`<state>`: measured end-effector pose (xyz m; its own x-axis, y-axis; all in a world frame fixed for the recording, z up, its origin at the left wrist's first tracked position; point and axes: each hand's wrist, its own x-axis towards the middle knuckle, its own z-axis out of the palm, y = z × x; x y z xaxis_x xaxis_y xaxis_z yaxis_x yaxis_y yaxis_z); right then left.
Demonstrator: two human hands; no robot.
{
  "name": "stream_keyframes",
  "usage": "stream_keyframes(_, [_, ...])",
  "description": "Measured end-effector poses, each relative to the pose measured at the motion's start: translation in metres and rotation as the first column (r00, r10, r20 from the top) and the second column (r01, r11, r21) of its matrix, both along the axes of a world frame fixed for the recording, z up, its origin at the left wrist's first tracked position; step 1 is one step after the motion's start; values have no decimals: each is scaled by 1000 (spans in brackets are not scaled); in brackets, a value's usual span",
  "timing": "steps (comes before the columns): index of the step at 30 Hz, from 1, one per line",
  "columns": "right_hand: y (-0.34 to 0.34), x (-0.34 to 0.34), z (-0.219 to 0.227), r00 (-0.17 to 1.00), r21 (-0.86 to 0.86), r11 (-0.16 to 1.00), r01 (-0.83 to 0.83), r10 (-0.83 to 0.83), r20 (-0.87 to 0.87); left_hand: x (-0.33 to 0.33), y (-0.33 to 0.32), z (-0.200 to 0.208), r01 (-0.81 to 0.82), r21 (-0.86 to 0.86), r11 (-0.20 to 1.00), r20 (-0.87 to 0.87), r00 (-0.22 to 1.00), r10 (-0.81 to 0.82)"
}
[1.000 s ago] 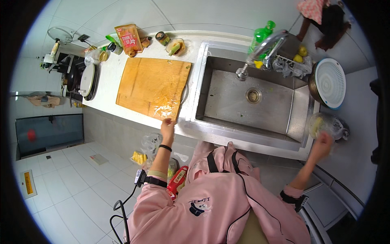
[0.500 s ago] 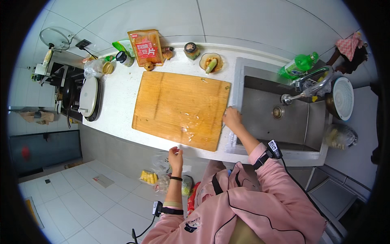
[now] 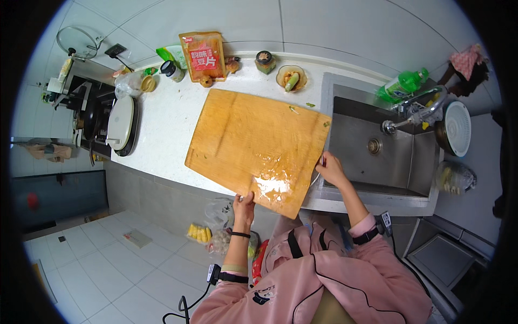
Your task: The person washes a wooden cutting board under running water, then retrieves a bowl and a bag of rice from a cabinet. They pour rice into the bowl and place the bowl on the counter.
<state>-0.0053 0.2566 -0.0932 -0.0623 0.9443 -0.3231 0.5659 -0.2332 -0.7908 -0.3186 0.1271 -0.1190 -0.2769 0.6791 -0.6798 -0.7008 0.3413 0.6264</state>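
Observation:
A wooden cutting board [image 3: 243,135] is tilted above the white counter, its near right part wet and glinting. My left hand [image 3: 244,209] grips its front edge, thumb on top and the other fingers partly hidden. At the right edge my right hand [image 3: 331,169] is closed round the board beside a metal handle. A few green scraps [image 3: 310,105] lie on the counter just past the board's far edge, and others stick to its surface near the far right corner.
The steel sink [image 3: 353,140] with its faucet [image 3: 396,126] is at the right. Along the back wall stand a glass bowl [image 3: 300,86], a small jar [image 3: 265,66] and an orange food packet [image 3: 204,59]. A round lidded electric pan [image 3: 120,127] sits at the left.
My left hand has come up from below the counter edge and taken hold of the board. The board has been lifted, tilted and shifted rightward. My right hand still grips its right edge.

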Motion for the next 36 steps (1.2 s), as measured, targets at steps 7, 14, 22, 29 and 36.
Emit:
stream_keyframes(7, [-90,96,68,555,-203,936,288,-336,-761,85,-42,132,167,67,984,-32,986,-165])
stream_keyframes(14, [-213,225,145,342,-286,765,577,-544,-766,219,-76,207,395,48,917,-44,919,-393])
stream_keyframes(22, [-288,311,162,138,-245,521,818,-591,-795,322,-42,171,686,51,726,66,723,-687])
stream_keyframes(29, [-235,282,94,44,-221,301,928,-676,-736,341,55,45,688,62,723,230,695,-681])
stream_keyframes(36, [-181,243,85,96,-210,287,935,-773,-627,316,87,-9,633,165,756,352,678,-645])
